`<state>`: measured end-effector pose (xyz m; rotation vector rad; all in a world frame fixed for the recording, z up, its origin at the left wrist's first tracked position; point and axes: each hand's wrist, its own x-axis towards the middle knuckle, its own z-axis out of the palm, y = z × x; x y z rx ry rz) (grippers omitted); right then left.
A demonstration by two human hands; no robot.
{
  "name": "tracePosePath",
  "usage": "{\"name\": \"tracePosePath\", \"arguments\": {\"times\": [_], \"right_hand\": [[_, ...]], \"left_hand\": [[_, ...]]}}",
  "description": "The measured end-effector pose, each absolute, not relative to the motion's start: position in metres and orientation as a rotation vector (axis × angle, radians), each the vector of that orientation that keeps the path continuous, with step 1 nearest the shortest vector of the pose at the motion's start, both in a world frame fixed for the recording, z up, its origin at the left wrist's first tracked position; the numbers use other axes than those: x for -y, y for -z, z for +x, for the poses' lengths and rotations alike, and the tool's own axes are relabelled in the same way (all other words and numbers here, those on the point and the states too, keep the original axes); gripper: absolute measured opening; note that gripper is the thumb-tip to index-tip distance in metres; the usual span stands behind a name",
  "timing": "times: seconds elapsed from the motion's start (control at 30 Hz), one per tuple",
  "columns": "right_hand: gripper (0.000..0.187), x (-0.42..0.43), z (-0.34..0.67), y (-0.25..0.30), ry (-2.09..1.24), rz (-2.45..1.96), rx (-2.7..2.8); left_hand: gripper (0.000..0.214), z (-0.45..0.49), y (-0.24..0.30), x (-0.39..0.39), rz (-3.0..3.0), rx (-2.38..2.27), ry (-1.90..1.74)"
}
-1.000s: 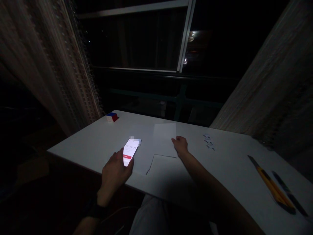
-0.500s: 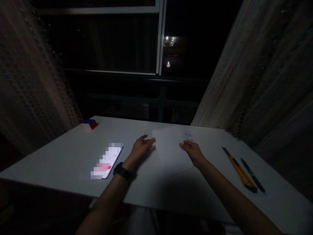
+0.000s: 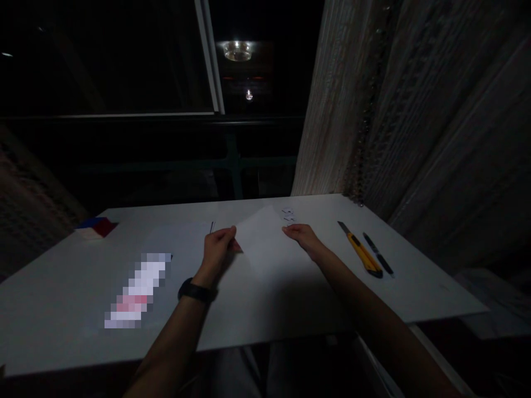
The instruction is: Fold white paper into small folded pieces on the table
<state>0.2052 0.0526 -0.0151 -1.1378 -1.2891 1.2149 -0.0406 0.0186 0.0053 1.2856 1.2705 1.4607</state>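
Note:
A white sheet of paper (image 3: 261, 237) lies near the middle of a white table (image 3: 290, 298) in a dark room. My left hand (image 3: 218, 249), with a dark watch on its wrist, pinches the sheet's left edge. My right hand (image 3: 302, 236) grips the sheet's right edge with curled fingers. A lit phone (image 3: 136, 287) lies flat on the table to the left of my left forearm, apart from it.
A yellow utility knife (image 3: 360, 250) and a dark pen (image 3: 377, 253) lie at the right. Small paper scraps (image 3: 287, 214) sit just beyond the sheet. A red and blue cube (image 3: 96, 226) rests at the far left corner. Curtains hang on both sides of a dark window.
My left hand left the phone on the table and went to the sheet's left edge. The view swung to the right, so everything shifted left.

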Motion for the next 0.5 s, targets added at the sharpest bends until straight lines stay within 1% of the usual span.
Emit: {"name": "tracePosePath", "arguments": {"times": [0.07, 0.13, 0.2, 0.33, 0.5], "right_hand": [[0.038, -0.05, 0.208, 0.012, -1.316, -1.103, 1.331], [0.041, -0.047, 0.21, 0.009, -1.485, -1.055, 1.397], [0.045, -0.044, 0.212, 0.007, -1.617, -0.991, 1.45], [0.039, -0.042, 0.216, 0.006, -1.715, -0.9, 1.452], [0.032, -0.047, 0.229, 0.007, -1.775, -1.021, 1.369]], "left_hand": [[0.026, -0.042, -0.004, -0.018, 1.282, -1.3, -1.487], [0.023, -0.044, -0.001, -0.02, 1.232, -1.328, -1.561], [0.026, -0.044, 0.001, -0.022, 1.149, -1.314, -1.61], [0.033, -0.044, 0.0, -0.022, 1.093, -1.27, -1.573], [0.028, -0.044, -0.009, -0.016, 1.113, -1.246, -1.457]]}}
